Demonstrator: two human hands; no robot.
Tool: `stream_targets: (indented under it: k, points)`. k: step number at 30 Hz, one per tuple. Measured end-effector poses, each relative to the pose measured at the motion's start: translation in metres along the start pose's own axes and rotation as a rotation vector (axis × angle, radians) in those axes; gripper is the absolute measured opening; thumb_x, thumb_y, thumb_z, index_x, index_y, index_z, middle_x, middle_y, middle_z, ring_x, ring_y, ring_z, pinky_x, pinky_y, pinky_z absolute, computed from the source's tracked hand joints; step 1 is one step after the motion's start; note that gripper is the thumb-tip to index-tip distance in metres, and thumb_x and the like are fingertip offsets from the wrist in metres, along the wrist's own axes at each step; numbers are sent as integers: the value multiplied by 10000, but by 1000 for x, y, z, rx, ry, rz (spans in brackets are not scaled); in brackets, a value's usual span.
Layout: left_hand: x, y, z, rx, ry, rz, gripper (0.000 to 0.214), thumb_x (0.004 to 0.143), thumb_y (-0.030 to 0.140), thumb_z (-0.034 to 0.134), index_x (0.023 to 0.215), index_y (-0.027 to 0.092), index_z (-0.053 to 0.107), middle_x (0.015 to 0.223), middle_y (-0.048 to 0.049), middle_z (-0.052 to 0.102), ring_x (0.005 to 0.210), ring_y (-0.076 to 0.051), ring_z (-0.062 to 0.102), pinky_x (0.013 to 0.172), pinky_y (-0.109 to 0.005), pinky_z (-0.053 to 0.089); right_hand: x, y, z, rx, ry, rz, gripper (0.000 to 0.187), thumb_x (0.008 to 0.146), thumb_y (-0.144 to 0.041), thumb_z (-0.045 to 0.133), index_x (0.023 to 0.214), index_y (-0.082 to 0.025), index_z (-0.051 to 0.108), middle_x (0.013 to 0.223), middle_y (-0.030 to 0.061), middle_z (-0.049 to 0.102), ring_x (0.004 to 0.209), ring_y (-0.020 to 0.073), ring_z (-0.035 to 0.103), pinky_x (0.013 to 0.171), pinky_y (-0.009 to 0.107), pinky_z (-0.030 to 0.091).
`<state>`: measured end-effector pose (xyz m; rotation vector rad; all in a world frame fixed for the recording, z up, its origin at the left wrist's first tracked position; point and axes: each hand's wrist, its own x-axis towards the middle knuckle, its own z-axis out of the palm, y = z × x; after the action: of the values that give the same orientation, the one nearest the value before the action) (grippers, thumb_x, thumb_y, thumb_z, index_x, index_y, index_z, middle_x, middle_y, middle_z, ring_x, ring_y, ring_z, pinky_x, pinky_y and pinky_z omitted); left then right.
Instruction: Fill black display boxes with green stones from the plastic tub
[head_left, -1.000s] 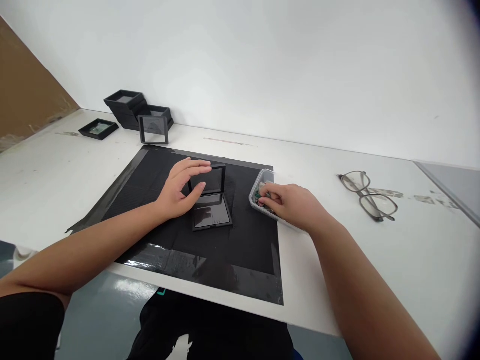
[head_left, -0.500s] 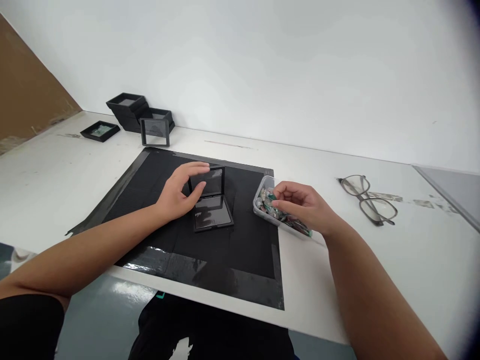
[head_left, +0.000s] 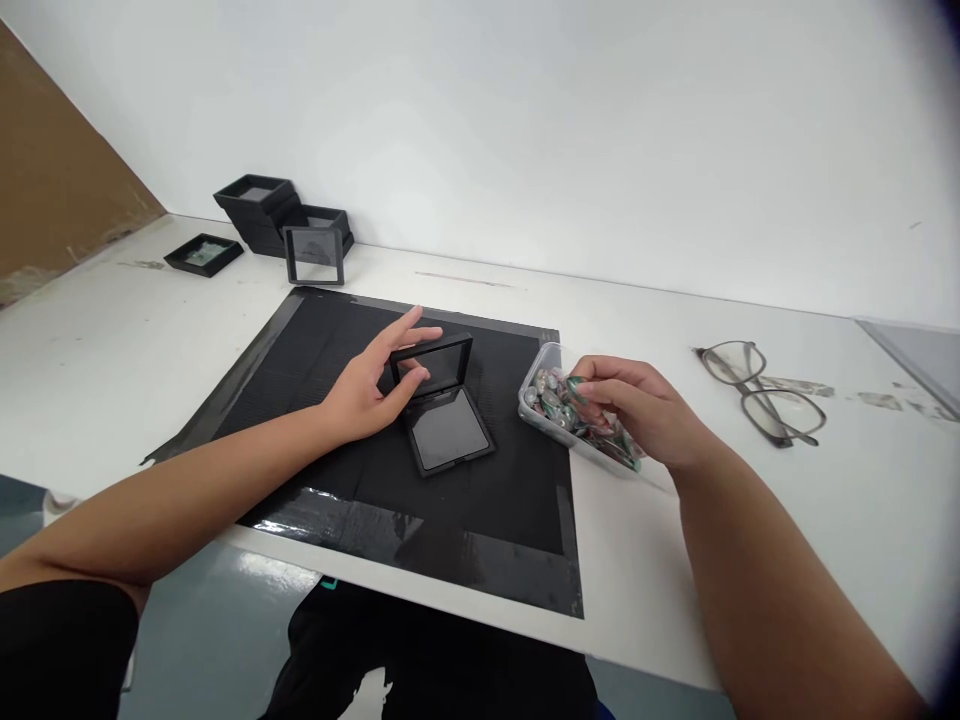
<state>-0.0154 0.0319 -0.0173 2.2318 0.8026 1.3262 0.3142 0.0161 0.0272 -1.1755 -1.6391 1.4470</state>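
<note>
A black hinged display frame (head_left: pixel 450 425) stands opened on the black mat, its lower half flat and its windowed lid raised. My left hand (head_left: pixel 367 385) has the lid's left side between thumb and fingers; the index finger stretches out above it. Over a clear plastic box (head_left: pixel 546 428), my right hand (head_left: pixel 637 400) pinches a small, shiny green piece (head_left: pixel 576 388) between thumb and fingertips. Several glossy pieces (head_left: pixel 551 405) in silver, green and reddish tones fill the box, partly hidden by this hand. What exactly they are is too small to tell.
More black frames (head_left: pixel 259 215) are stacked by the wall, with one clear-windowed frame (head_left: pixel 315 257) upright in front. A frame with a greenish insert (head_left: pixel 204 255) lies left of them. Eyeglasses (head_left: pixel 757 390) rest at right. The black mat (head_left: pixel 345 335) is taped to the white table (head_left: pixel 630 590).
The display frame has turned a little, and my left hand has come onto its lid. My right hand has risen slightly from the box with the green piece in its fingertips.
</note>
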Motion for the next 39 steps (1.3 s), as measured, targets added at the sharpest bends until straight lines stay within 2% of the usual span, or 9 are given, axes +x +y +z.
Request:
stream_targets:
  k: [4, 7, 12, 19, 24, 27, 31, 35, 39]
  points:
    - [-1, -1, 0, -1, -36, -5, 774, 919, 173, 627, 1571, 316, 235, 1395, -117, 604, 831, -93, 702, 904, -286, 596, 1, -2, 2, -11, 38, 17, 325, 859, -405, 679, 639, -207, 543, 526, -42, 396, 493, 99, 332, 453, 259, 259]
    - [-2, -2, 0, 32, -43, -45, 773, 906, 203, 655, 1564, 303, 261, 1391, -119, 605, 853, -107, 711, 927, -304, 592, 1, -2, 1, -81, 128, -44, 309, 858, -415, 683, 646, -207, 601, 536, -37, 416, 505, 105, 358, 472, 270, 289]
    - [-3, -2, 0, 15, -44, -103, 676, 903, 225, 667, 1513, 247, 376, 1205, -101, 702, 925, -148, 730, 941, -317, 587, -2, -2, -4, -209, 286, -96, 235, 810, -427, 738, 720, -211, 717, 502, -39, 441, 495, 108, 361, 473, 283, 287]
    - [-3, -1, -1, -31, -72, -139, 622, 896, 200, 674, 1466, 232, 426, 1174, -93, 720, 929, -139, 724, 918, -289, 587, -5, -11, -2, -211, 257, -260, 257, 779, -315, 760, 566, -213, 657, 493, -33, 449, 487, 101, 370, 458, 284, 287]
    - [-3, 1, -2, -59, -96, -126, 594, 899, 195, 669, 1445, 233, 438, 1195, -98, 708, 955, -143, 720, 897, -275, 589, -2, -1, -3, -128, 291, -224, 174, 697, -338, 832, 723, -221, 705, 530, -32, 528, 470, 102, 410, 430, 273, 307]
    - [-3, 1, -3, -61, -109, -120, 573, 904, 207, 666, 1433, 228, 448, 1211, -108, 701, 909, -131, 716, 888, -281, 594, -1, 4, -6, -75, 273, -206, 174, 730, -340, 814, 770, -230, 685, 529, -45, 507, 464, 100, 394, 438, 276, 306]
    - [-2, 2, -3, -71, -111, -115, 560, 903, 211, 667, 1421, 223, 454, 1211, -109, 697, 917, -133, 716, 866, -272, 598, 0, 1, -7, 29, 239, -138, 146, 792, -316, 739, 753, -227, 630, 520, -52, 437, 475, 105, 374, 466, 282, 309]
    - [-2, 2, -3, -62, -115, -106, 543, 904, 219, 669, 1406, 222, 463, 1206, -112, 696, 905, -130, 713, 868, -277, 595, 2, -4, -4, 74, 289, -57, 231, 831, -339, 646, 673, -225, 522, 519, -42, 387, 478, 116, 375, 457, 281, 299]
    - [-1, 2, -4, -74, -128, -109, 518, 909, 236, 666, 1389, 215, 470, 1208, -119, 690, 907, -133, 711, 844, -270, 595, 3, -6, -1, 70, 340, -72, 304, 917, -358, 545, 652, -230, 468, 539, -25, 408, 483, 120, 383, 463, 291, 300]
